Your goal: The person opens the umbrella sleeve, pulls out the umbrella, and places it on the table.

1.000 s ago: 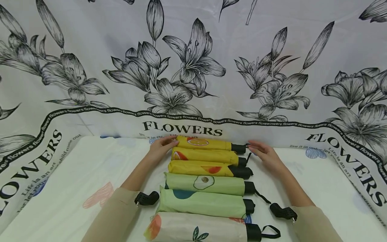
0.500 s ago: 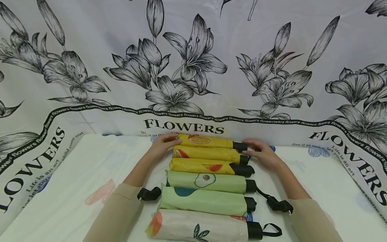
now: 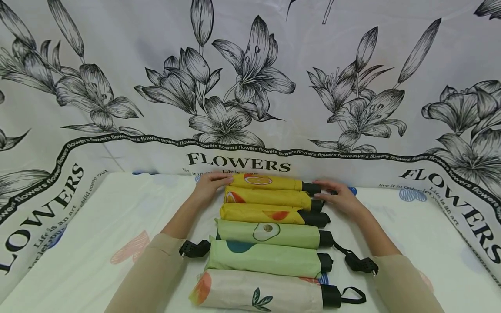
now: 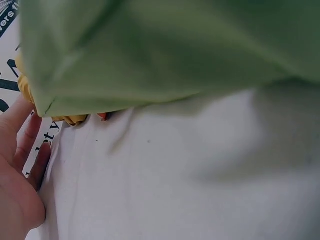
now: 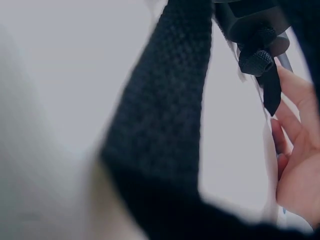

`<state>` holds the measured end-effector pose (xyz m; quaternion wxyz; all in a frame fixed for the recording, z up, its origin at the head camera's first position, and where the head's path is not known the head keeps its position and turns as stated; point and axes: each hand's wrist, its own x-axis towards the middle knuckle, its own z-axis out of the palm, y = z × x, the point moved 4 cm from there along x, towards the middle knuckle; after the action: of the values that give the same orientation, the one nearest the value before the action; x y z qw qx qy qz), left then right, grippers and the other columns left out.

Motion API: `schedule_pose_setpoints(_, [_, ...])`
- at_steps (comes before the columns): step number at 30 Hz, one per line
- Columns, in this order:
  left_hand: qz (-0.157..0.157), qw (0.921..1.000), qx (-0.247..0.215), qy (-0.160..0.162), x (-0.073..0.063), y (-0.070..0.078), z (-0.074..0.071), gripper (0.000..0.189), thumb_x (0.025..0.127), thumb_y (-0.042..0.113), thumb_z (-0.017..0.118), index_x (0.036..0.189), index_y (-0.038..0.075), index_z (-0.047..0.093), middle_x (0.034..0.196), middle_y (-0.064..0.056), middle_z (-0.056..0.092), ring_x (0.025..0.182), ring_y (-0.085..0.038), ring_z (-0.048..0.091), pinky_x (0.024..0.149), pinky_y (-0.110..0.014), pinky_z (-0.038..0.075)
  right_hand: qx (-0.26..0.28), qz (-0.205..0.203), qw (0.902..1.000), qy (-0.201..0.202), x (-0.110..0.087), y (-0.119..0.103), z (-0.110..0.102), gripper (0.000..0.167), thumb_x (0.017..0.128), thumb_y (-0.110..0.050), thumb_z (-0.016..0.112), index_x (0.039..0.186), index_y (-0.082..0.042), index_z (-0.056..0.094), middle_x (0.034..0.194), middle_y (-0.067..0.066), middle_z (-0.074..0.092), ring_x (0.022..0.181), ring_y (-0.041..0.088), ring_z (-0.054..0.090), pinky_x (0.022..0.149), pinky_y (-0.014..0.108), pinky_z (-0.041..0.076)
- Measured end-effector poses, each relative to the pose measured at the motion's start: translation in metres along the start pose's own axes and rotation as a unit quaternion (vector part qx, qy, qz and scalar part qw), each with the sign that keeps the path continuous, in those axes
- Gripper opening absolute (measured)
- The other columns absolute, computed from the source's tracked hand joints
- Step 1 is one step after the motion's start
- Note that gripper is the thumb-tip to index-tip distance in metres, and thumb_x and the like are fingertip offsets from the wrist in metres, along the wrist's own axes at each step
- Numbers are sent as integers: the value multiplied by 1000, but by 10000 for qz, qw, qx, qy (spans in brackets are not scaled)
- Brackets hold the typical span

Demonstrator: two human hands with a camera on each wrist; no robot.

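Folded umbrellas lie side by side in a column. Farthest is a yellow umbrella (image 3: 283,182) with an orange-slice print. My left hand (image 3: 209,189) touches its left end with extended fingers. Beside its black handle (image 3: 311,188) is my right hand (image 3: 342,199), fingers relaxed at the handle's tip; exact contact is hard to tell. Two more yellow umbrellas (image 3: 274,199) come nearer, followed by a green avocado-print umbrella (image 3: 297,236), a plain green umbrella (image 3: 282,260) and a beige umbrella (image 3: 231,289). Green fabric (image 4: 150,55) covers much of the left wrist view.
A white cloth (image 3: 90,226) with pastel hearts covers the table. Behind rises a flower-print curtain (image 3: 297,121). A black wrist strap (image 3: 354,295) loops from the beige umbrella. In the right wrist view a blurred black strap (image 5: 165,100) blocks the middle.
My right hand has moved left to the far yellow umbrella's handle tip. The left hand keeps to the other end. The head view has shifted slightly.
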<state>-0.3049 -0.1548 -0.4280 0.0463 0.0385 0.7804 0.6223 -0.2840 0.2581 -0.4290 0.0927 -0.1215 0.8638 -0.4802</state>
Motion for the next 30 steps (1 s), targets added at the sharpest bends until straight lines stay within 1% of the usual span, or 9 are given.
schedule_pose_setpoints(4, [49, 9999, 94, 93, -1, 1, -1, 29, 103, 11, 70, 125, -8, 72, 137, -21, 66, 134, -32, 55, 111, -38, 47, -30, -30, 10000, 20, 0, 0, 0, 51, 104, -19, 70, 150, -2, 56, 154, 25, 52, 141, 46, 44, 107, 56, 43])
schedule_pose_setpoints(7, [62, 9997, 211, 146, -1, 1, -2, 28, 102, 11, 70, 123, -8, 73, 136, -21, 66, 133, -34, 54, 111, -40, 47, -46, -37, 10000, 26, 1, 0, 1, 51, 103, -19, 70, 149, -2, 57, 152, 25, 53, 137, 43, 47, 98, 44, 46])
schedule_pose_setpoints(9, [68, 9995, 240, 171, -1, 1, -3, 28, 102, 11, 71, 123, -8, 73, 136, -22, 65, 134, -35, 54, 113, -43, 45, -41, -21, 10000, 63, 2, 0, 1, 50, 103, -18, 71, 148, -2, 58, 150, 25, 54, 135, 42, 49, 94, 39, 45])
schedule_pose_setpoints(18, [61, 9996, 187, 225, -1, 2, -1, 29, 103, 11, 70, 123, -9, 72, 138, -25, 62, 135, -36, 52, 115, -46, 42, -121, 27, 9997, 209, 1, 1, 1, 48, 103, -17, 72, 147, -2, 59, 147, 24, 55, 124, 35, 54, 87, 33, 46])
schedule_pose_setpoints(20, [108, 9995, 196, 231, -1, 2, 0, 29, 103, 11, 70, 122, -10, 72, 137, -25, 62, 134, -37, 52, 115, -47, 42, -93, 28, 9997, 229, 0, 1, 1, 49, 102, -17, 72, 147, -2, 59, 141, 24, 59, 118, 32, 56, 85, 32, 46])
schedule_pose_setpoints(22, [152, 9993, 215, 247, -1, 2, -1, 28, 103, 11, 70, 122, -10, 72, 136, -25, 62, 133, -36, 53, 114, -45, 43, -46, 21, 9996, 262, -1, 1, -1, 50, 102, -18, 73, 147, -2, 59, 130, 23, 64, 108, 27, 57, 81, 31, 45])
schedule_pose_setpoints(25, [217, 9992, 221, 271, 0, 2, -1, 28, 102, 10, 70, 122, -10, 72, 134, -24, 64, 130, -34, 54, 110, -39, 44, 29, -1, 9995, 309, -2, 3, -3, 50, 101, -16, 73, 148, -2, 59, 111, 18, 65, 93, 21, 53, 74, 30, 43])
schedule_pose_setpoints(27, [248, 9991, 229, 275, 0, 2, -2, 28, 102, 10, 70, 121, -10, 72, 132, -23, 65, 128, -32, 56, 107, -34, 45, 55, -40, 9993, 356, -2, 4, -5, 50, 101, -14, 73, 147, -1, 59, 103, 14, 62, 88, 19, 50, 71, 29, 41])
schedule_pose_setpoints(30, [286, 9991, 205, 223, -1, 1, -2, 27, 102, 9, 69, 121, -11, 72, 129, -22, 67, 125, -30, 57, 104, -29, 46, 111, -88, 9990, 428, -3, 7, -7, 49, 101, -11, 72, 147, 1, 58, 99, 10, 58, 86, 17, 47, 70, 28, 40])
